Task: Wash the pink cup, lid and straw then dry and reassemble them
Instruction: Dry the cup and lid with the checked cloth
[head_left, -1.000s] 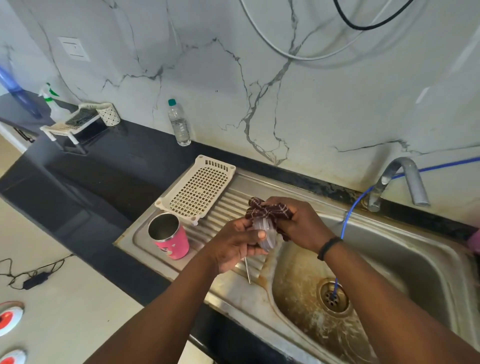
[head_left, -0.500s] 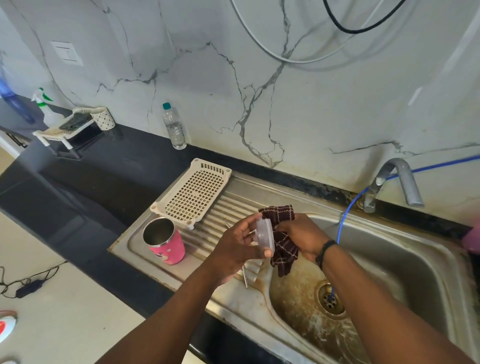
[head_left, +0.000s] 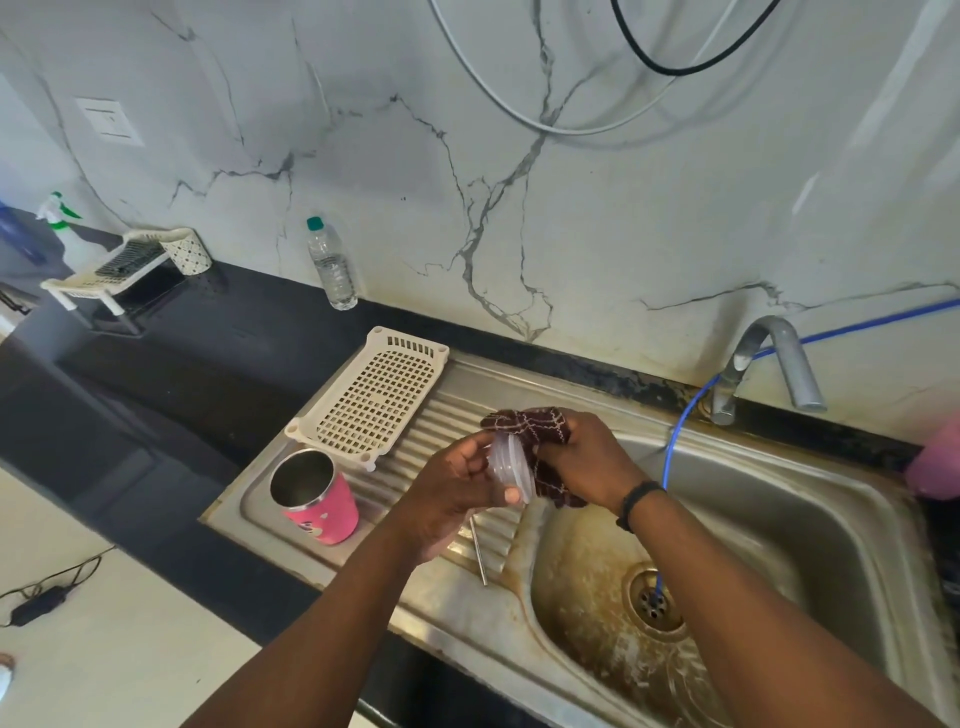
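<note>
My left hand (head_left: 449, 491) pinches the clear plastic lid (head_left: 510, 467) on edge above the sink's drainboard. My right hand (head_left: 584, 460) grips a dark brown checked cloth (head_left: 540, 434) bunched against the lid's far face. The pink cup (head_left: 317, 499) with its steel inside stands upright and uncovered on the drainboard, to the left of my hands. A thin metal straw (head_left: 479, 551) lies on the ribbed drainboard below my left hand, partly hidden by it.
A cream perforated tray (head_left: 376, 397) lies on the drainboard behind the cup. The steel sink basin (head_left: 779, 545) with a stained bottom is on the right, under a tap (head_left: 779, 358) with a blue hose (head_left: 670, 452). A water bottle (head_left: 332, 265) stands on the black counter.
The cloth, wrapped over the lid's top a second ago, now sits behind the lid, so its clear rim shows. Both hands stay over the drainboard edge.
</note>
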